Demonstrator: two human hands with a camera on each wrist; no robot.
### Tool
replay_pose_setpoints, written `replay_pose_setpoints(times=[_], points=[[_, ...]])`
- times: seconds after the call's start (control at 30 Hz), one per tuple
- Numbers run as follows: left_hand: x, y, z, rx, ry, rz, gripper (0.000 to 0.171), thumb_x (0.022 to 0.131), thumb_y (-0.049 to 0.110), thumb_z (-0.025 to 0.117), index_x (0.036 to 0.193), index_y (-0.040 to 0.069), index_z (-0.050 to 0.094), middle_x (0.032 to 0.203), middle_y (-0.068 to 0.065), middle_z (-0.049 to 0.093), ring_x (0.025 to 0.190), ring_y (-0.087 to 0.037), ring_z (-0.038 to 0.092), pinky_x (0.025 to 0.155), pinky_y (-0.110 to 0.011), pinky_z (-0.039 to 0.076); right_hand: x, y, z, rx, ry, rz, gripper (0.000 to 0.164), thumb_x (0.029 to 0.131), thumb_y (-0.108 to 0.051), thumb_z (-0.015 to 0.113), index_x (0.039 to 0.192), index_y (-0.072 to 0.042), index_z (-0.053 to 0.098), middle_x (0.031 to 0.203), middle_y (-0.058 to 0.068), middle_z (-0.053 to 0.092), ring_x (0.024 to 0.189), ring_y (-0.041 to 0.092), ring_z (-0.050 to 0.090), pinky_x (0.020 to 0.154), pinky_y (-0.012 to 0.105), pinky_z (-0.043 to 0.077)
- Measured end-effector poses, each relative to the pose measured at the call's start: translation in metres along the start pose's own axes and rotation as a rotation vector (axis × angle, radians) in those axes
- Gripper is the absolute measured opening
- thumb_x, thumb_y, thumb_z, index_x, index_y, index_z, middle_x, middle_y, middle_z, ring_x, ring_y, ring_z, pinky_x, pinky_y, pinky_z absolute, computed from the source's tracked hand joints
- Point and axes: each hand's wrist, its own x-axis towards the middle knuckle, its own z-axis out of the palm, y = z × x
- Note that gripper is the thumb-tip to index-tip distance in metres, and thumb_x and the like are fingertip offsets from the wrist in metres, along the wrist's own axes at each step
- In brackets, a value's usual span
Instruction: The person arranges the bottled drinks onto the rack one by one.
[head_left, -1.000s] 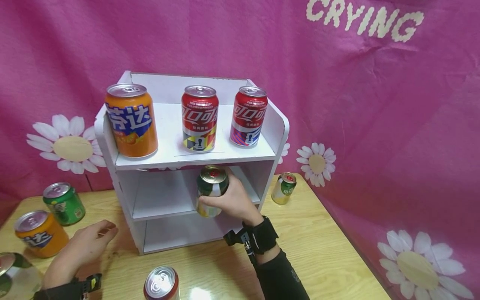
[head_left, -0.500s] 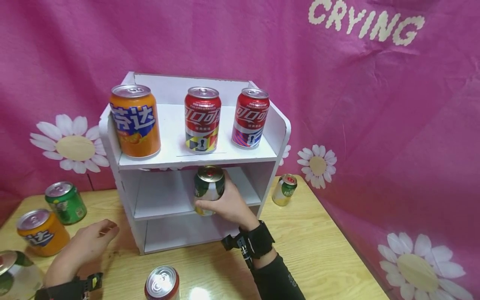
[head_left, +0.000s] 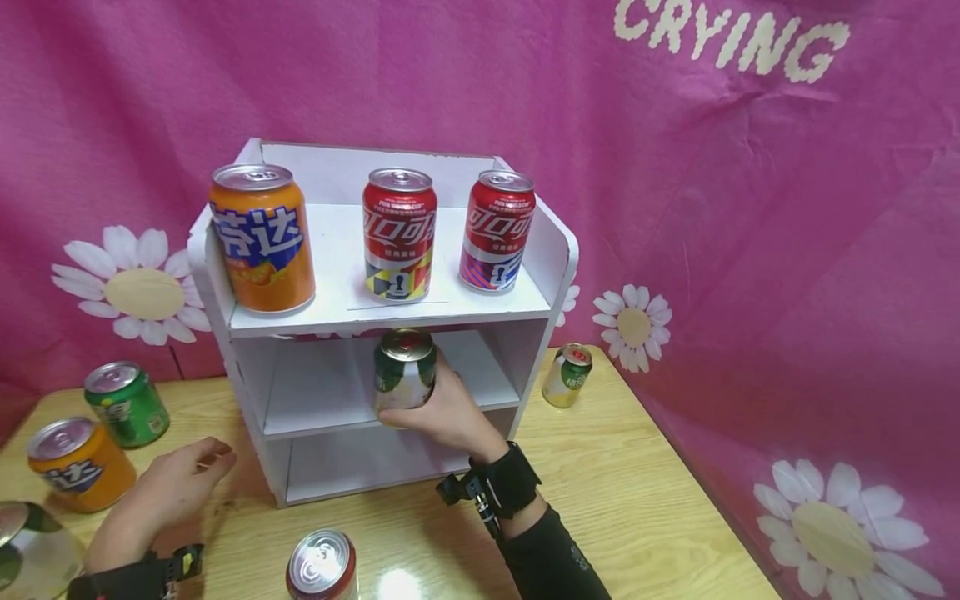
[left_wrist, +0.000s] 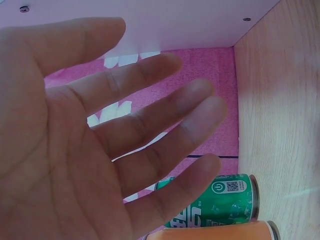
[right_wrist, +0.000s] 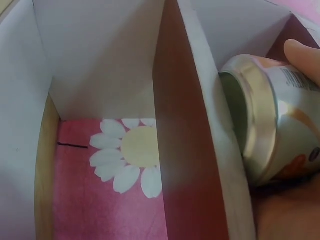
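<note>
Head: green-white can [head_left: 406, 367] at middle shelf [head_left: 318, 402]

A staged tabletop corner, judging by the pink daisy-print cloth [head_left: 720, 217] behind the wood-grain table [head_left: 630, 500].

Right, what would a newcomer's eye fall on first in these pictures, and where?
Probably the top of the white shelf: an orange can at its left, a red can midway, another red can to the right. Then perhaps the right hand, gripping a green-and-white can at the middle level's opening, and the vivid pink backdrop behind.
</note>
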Motion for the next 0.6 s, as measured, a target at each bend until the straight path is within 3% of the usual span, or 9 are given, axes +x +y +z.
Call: replay_pose_setpoints(times=[0.43, 0.6], points=[[0.001, 0.001, 0.002, 0.021, 0.008, 0.019, 0.051, 0.091, 0.042, 0.038, 0.110, -0.003, 0.052, 0.106, -0.027, 0.054, 0.097, -0.045, 0.047, 0.073, -0.054, 0.040, 0.006, -0.003, 0.012, 0.022, -0.051, -0.016, 0.076, 0.063, -0.013, 0.079, 0.124, -0.009, 0.033, 0.098, -0.002, 0.054, 0.086, 0.008, 0.054, 0.078, 0.024, 0.043], [0.001, 0.001, 0.004, 0.024, 0.018, 0.020, 0.051, 0.091, 0.043, 0.039, 0.110, -0.003, 0.052, 0.105, -0.026, 0.054, 0.095, -0.044, 0.049, 0.072, -0.053, 0.041, 0.011, 0.009, 0.017, -0.001, -0.045, -0.038, 0.079, 0.062, -0.020, 0.080, 0.124, -0.011, 0.033, 0.096, -0.003, 0.056, 0.084, 0.008, 0.055, 0.076, 0.023, 0.044]])
